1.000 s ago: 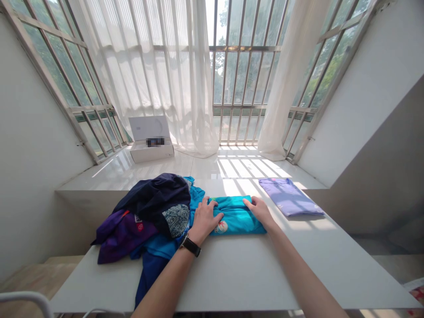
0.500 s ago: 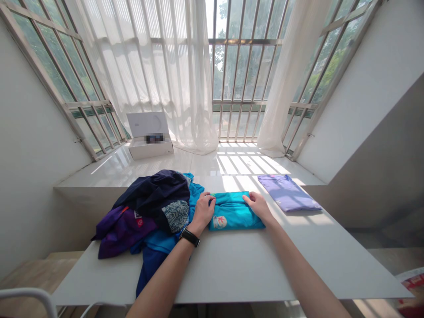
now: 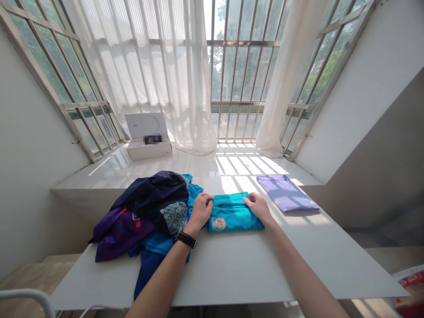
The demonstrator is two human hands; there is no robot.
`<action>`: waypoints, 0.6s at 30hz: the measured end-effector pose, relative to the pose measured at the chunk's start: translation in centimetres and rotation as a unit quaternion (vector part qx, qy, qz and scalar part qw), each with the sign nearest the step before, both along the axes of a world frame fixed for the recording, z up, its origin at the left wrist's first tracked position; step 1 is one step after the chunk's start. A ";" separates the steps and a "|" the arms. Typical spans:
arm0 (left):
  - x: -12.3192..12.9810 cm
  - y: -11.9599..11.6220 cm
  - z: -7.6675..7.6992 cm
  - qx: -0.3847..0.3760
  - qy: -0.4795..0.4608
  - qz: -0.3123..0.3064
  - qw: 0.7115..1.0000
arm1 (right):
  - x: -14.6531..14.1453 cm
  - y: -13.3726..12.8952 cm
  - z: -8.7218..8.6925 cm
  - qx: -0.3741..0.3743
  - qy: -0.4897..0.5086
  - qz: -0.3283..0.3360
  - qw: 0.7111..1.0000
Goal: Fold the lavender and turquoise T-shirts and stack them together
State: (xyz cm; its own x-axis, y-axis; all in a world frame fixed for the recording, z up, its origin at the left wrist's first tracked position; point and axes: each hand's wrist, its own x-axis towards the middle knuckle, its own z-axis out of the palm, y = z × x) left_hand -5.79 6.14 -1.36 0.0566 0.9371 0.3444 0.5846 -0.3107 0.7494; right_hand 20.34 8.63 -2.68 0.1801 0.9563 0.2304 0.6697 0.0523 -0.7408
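Observation:
A teal garment [image 3: 233, 216], folded into a flat rectangle with a round print near its lower left, lies on the white table [image 3: 232, 274]. My left hand [image 3: 201, 210], with a black watch on the wrist, is closed on the garment's upper left corner. At the upper right corner my right hand [image 3: 259, 206] pinches the cloth between thumb and fingers. Left of my left hand is a loose heap of clothes: a dark navy piece [image 3: 149, 192], a purple piece [image 3: 121, 232] and blue pieces. A folded lavender garment [image 3: 286, 194] rests to the right.
An open white box [image 3: 149, 151] with a blurred dark item inside stands on the window ledge [image 3: 195, 165] at the back left. Sheer curtains and barred windows rise behind. A white curved rail [image 3: 28, 293] shows at the lower left, a red-and-white item [image 3: 410, 285] at the lower right.
The view has shifted slightly. My left hand has moved a little to the left at the garment's corner, and its fingers are closer together. My right hand keeps its hold.

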 end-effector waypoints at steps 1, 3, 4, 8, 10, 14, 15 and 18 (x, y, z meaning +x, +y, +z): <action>0.0 -0.1 0.0 0.002 0.025 -0.005 1.000 | 0.0 -0.1 0.0 -0.002 -0.001 -0.002 1.000; -0.1 -0.3 -0.1 0.003 0.076 -0.008 0.997 | 0.0 -0.2 0.1 -0.003 -0.006 -0.005 1.000; -0.1 -0.4 -0.1 -0.001 0.096 -0.008 0.995 | -0.1 -0.3 0.2 -0.002 -0.008 -0.005 1.000; -0.4 -0.4 0.1 -0.023 0.122 -0.008 0.992 | -0.1 -0.6 0.4 -0.003 -0.016 0.002 1.000; -0.5 -0.3 0.2 -0.021 0.113 -0.009 0.993 | 0.0 -0.7 0.5 -0.008 -0.017 0.004 1.000; -0.6 0.0 0.2 0.017 0.071 -0.011 0.997 | 0.4 -0.5 0.3 -0.023 -0.009 0.000 1.000; -0.6 0.0 0.2 0.027 0.059 -0.014 0.998 | 0.5 -0.4 0.1 -0.026 -0.005 0.000 1.000; -0.5 0.2 0.0 0.045 0.040 -0.029 0.998 | 0.7 -0.2 -0.2 -0.035 0.004 0.008 0.999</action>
State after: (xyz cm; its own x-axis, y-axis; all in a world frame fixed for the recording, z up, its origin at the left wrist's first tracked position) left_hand -6.31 6.29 -1.34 0.1409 0.8969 0.4192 0.6210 -0.4098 0.6682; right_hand 21.06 8.41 -2.85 0.1655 0.9731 0.1605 0.6627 0.0107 -0.7488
